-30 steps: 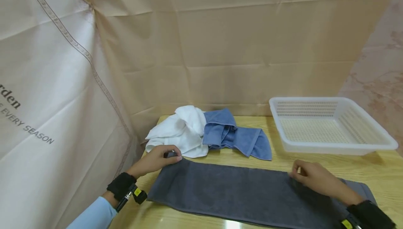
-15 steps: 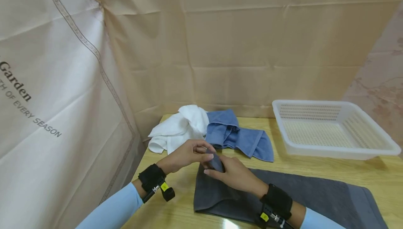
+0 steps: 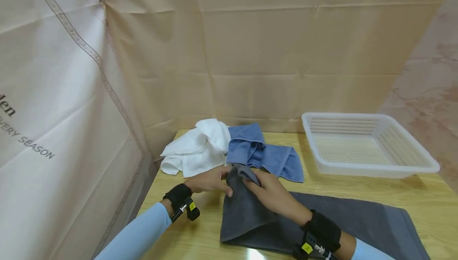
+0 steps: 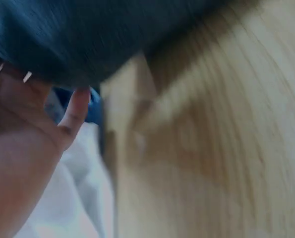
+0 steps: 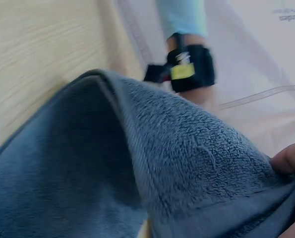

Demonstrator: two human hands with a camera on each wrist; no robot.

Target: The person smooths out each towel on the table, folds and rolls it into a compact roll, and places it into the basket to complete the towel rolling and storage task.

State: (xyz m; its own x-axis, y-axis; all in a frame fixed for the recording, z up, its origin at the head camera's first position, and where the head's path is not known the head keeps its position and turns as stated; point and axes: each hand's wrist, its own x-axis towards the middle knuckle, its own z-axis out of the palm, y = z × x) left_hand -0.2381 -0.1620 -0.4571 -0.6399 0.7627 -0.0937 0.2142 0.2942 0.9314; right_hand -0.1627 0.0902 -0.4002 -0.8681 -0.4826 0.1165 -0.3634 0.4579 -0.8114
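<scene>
A long dark grey towel [image 3: 343,218] lies on the wooden table, its left part folded over and its upper left edge raised. My right hand [image 3: 273,194] pinches that raised edge between thumb and fingers. In the right wrist view the lifted towel layer [image 5: 187,144] arches up, with the thumb [image 5: 288,158] pressed on it at the right. My left hand [image 3: 211,181] is at the towel's left side, fingers partly hidden behind the cloth. Seen from the left wrist, its thumb [image 4: 77,111] is extended right at the cloth's lower edge.
A crumpled white towel [image 3: 200,146] and a rumpled blue towel [image 3: 282,158] lie behind my hands at the back left. At the back right stands a white perforated plastic basket [image 3: 372,168]. Beige cloth hangings [image 3: 250,53] enclose the table's back and sides.
The towel's left end has been brought rightward and folded over. My right hand came left and now holds the raised edge; my left hand moved right with the end, then loosened its grip.
</scene>
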